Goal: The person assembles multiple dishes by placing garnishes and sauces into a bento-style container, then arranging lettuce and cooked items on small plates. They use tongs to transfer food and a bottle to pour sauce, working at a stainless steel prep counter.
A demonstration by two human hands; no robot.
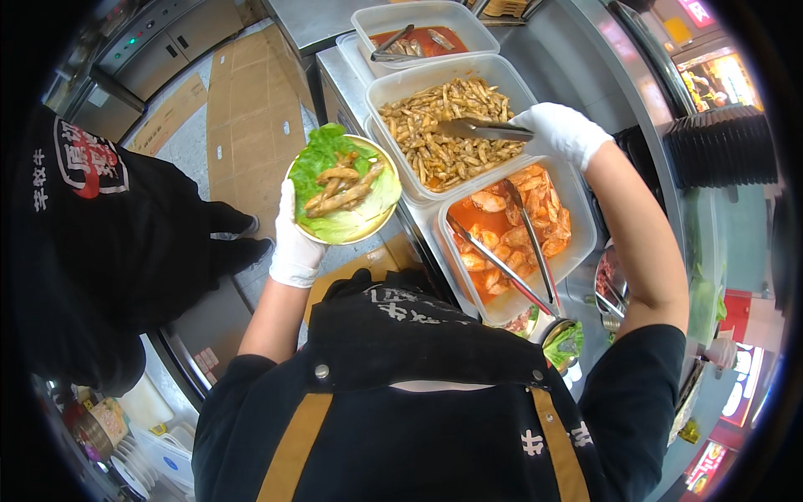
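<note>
- Open air above the middle tub (pixel 393 84) of brown strips, except where the right hand (pixel 562 131) and its tongs (pixel 483 129) reach in from that tub's right.
- Left of that tub, blocked by the lettuce-lined bowl (pixel 345 189) held up in the left hand (pixel 295 243).
- Nearer than that tub, orange-sauce tub (pixel 577 251) touching it, crossed by resting tongs (pixel 517 259).
- Beyond that tub, red-sauce tub (pixel 418 17) set close, more tongs (pixel 391 46) inside.
- Further left of that tub, floor aisle narrowed by a co-worker in black (pixel 125 243).
- Right of that tub, a stack of black bowls (pixel 723 146) past the forearm.
</note>
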